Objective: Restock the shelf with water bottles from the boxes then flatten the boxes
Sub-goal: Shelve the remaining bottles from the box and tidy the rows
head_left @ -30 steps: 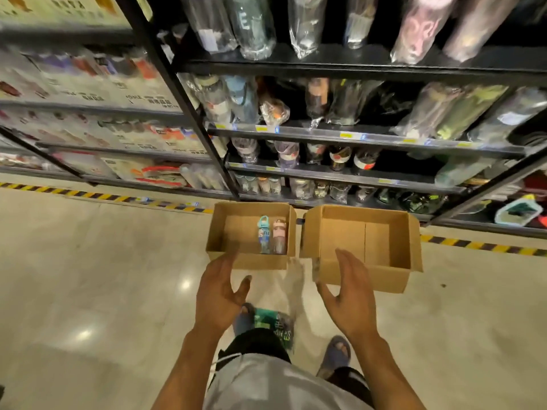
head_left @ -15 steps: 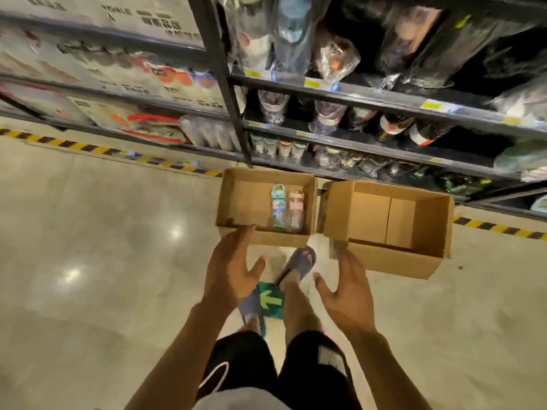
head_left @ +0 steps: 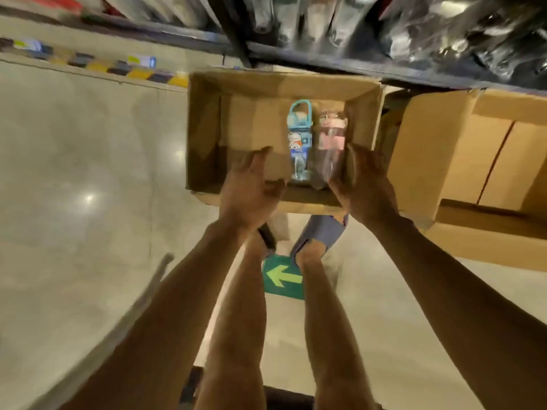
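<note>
both hands reach over the near edge of the left box (head_left: 266, 87). the left hand (head_left: 251, 184) is spread with straight fingers, holding nothing, bare box floor ahead of it. the right hand (head_left: 365, 184) is also unclenched, its fingers in the narrow gap between the pink bottle (head_left: 330, 143) and the box's right wall; whether they touch is unclear. the blue bottle (head_left: 299, 140) lies between the hands, its cartoon label too blurred to read. the second box (head_left: 429, 149) stands right of the right hand.
</note>
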